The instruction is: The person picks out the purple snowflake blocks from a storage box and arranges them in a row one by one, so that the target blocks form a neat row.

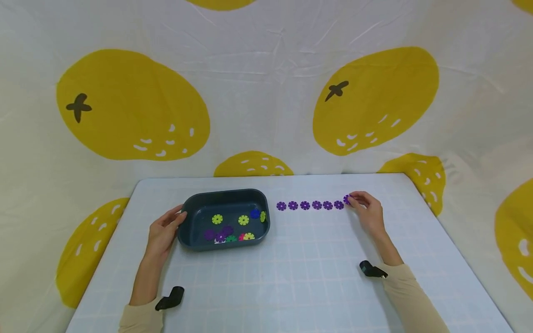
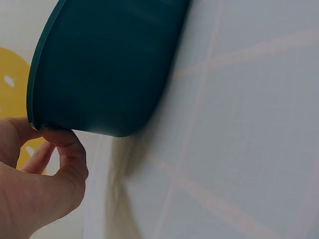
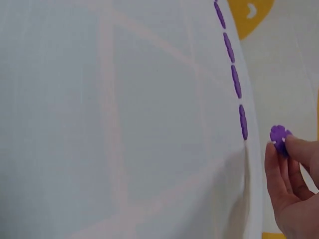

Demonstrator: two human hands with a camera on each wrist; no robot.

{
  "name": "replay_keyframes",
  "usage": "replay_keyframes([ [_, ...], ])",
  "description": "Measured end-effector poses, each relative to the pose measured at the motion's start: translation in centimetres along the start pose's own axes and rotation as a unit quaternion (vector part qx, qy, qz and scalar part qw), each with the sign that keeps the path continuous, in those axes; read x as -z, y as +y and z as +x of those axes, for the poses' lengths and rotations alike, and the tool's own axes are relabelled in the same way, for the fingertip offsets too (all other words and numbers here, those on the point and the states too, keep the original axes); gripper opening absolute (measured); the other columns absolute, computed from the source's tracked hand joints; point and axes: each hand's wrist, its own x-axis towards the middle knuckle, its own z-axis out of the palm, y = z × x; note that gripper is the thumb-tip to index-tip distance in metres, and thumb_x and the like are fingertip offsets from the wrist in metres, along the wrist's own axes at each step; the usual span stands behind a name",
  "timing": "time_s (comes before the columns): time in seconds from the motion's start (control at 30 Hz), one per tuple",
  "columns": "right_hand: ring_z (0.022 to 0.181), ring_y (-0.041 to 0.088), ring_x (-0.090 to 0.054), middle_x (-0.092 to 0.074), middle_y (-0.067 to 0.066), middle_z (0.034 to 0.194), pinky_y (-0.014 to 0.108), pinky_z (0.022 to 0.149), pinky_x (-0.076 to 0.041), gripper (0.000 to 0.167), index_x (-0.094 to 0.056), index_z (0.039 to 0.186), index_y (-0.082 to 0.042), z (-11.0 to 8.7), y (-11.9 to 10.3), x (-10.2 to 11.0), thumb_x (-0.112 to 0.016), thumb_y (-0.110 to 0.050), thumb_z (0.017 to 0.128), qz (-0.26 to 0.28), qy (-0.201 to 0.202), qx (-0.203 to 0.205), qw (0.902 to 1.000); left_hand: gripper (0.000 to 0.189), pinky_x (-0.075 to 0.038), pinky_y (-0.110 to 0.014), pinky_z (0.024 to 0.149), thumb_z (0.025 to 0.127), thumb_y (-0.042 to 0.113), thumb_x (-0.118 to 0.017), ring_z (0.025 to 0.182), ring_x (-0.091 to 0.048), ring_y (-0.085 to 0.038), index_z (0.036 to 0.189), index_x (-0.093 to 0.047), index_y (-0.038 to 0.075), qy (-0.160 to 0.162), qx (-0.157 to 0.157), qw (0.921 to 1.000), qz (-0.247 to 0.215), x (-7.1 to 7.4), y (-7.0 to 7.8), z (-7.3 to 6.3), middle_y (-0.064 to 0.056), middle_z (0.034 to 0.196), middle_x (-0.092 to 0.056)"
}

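Observation:
My right hand (image 1: 368, 213) pinches a purple notched disc (image 3: 280, 139) between thumb and fingers, held just above the table at the right end of a row. That row is made of several similar purple discs (image 1: 305, 205) lying flat, side by side. My left hand (image 1: 163, 232) grips the left rim of a dark teal tray (image 1: 225, 194), thumb on the edge and fingers curled under it in the left wrist view. Inside the tray lie loose discs: yellow-green ones (image 1: 217, 219), a blue one (image 1: 255, 213), a green one (image 1: 231, 238), a pinkish one and several purple ones (image 1: 210, 235).
A pale table with a faint grid (image 1: 291, 277) lies under everything. Behind it hangs a white cloth (image 1: 258, 92) printed with big yellow fruit. A black wrist camera (image 1: 373, 269) sits at the right sleeve, another (image 1: 170, 299) at the left sleeve.

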Motion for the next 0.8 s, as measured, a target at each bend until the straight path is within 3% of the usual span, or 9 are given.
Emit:
replay_keyframes([
  [0.3, 0.092, 0.008, -0.061, -0.069, 0.015, 0.114, 0.008, 0.076, -0.046, 0.026, -0.069, 0.123, -0.003, 0.3, 0.9, 0.3, -0.064, -0.021, 0.104, -0.025, -0.002, -0.043, 0.9987, 0.063, -0.047, -0.015, 0.078, 0.094, 0.033, -0.077, 0.1, -0.055, -0.001, 0.149, -0.055, 0.011, 0.001, 0.003, 0.9999, -0.01, 0.1, -0.2, 0.4, 0.015, 0.107, -0.061],
  [0.6, 0.09, 0.008, -0.061, -0.07, 0.019, 0.115, 0.009, 0.073, -0.047, 0.027, -0.07, 0.121, 0.0, 0.3, 1.4, 0.4, -0.066, -0.019, 0.103, -0.033, -0.009, -0.032, 0.9989, 0.063, -0.047, -0.015, 0.079, 0.095, 0.034, -0.076, 0.102, -0.054, -0.002, 0.15, -0.055, 0.011, -0.002, 0.004, 1.0, -0.006, 0.1, -0.1, 0.3, 0.015, 0.11, -0.06],
  [0.8, 0.093, 0.017, -0.061, -0.071, 0.018, 0.111, 0.01, 0.074, -0.044, 0.027, -0.07, 0.119, 0.0, 0.5, 1.9, 0.2, -0.066, -0.021, 0.103, -0.058, -0.013, -0.02, 0.9981, 0.063, -0.047, -0.015, 0.079, 0.095, 0.034, -0.076, 0.101, -0.055, -0.002, 0.149, -0.055, 0.011, 0.0, 0.005, 1.0, -0.005, 0.0, -0.2, 0.2, 0.014, 0.11, -0.06],
])
